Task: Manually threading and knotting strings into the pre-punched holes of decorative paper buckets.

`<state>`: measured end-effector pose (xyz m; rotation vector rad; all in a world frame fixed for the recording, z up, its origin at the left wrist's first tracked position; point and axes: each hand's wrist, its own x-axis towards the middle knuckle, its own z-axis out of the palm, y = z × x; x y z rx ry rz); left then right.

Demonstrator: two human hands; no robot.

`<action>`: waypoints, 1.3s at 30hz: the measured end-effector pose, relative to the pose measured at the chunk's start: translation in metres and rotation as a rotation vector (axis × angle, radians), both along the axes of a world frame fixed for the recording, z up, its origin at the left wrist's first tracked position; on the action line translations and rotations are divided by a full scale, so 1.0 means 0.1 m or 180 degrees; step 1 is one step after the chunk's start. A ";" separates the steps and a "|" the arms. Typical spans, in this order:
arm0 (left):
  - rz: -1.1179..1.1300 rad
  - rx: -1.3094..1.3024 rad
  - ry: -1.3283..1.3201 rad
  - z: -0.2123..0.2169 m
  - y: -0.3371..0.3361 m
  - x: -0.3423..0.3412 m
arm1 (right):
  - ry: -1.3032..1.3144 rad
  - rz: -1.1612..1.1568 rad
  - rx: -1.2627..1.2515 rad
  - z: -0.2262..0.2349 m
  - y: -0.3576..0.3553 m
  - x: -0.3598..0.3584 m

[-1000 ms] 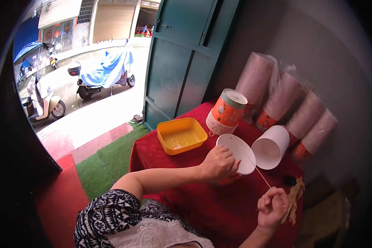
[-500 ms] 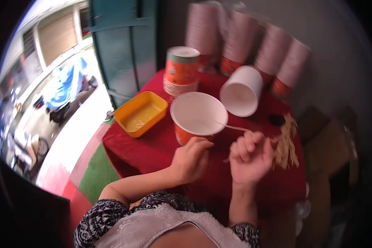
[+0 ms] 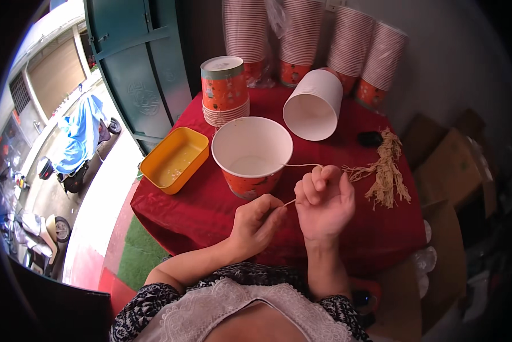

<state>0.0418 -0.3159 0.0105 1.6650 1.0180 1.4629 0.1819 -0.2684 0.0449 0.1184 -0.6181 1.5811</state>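
An orange paper bucket with a white inside stands upright in front of me. A thin beige string runs from the right side of its rim to my right hand, whose fingers are curled around it. My left hand is closed, pinching the string where it shows again between both hands, just below the bucket. A bundle of loose beige strings lies on the table to the right. The string's course inside my right fingers is hidden.
A red cloth covers the table. Left of the bucket sits a yellow tray with small bits inside. Behind are an upside-down bucket stack, a white bucket on its side, tall wrapped stacks and a black object.
The view has shifted, so the table things sit further left and higher. My left hand has come to the string, now stretched between both hands. My right hand still grips it.
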 end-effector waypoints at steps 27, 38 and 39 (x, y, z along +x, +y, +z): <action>0.0278 -0.0295 0.0647 0.37 0.02 -0.46 | -0.3383 -0.3208 0.1036 -0.35 -0.07 0.00; 0.0496 0.0054 0.0291 0.54 0.06 -0.60 | -0.3909 -0.4062 0.1442 -0.40 0.10 -0.13; 0.0523 0.0060 0.0281 0.54 0.07 -0.63 | -0.3902 -0.4006 0.1490 -0.42 0.08 -0.16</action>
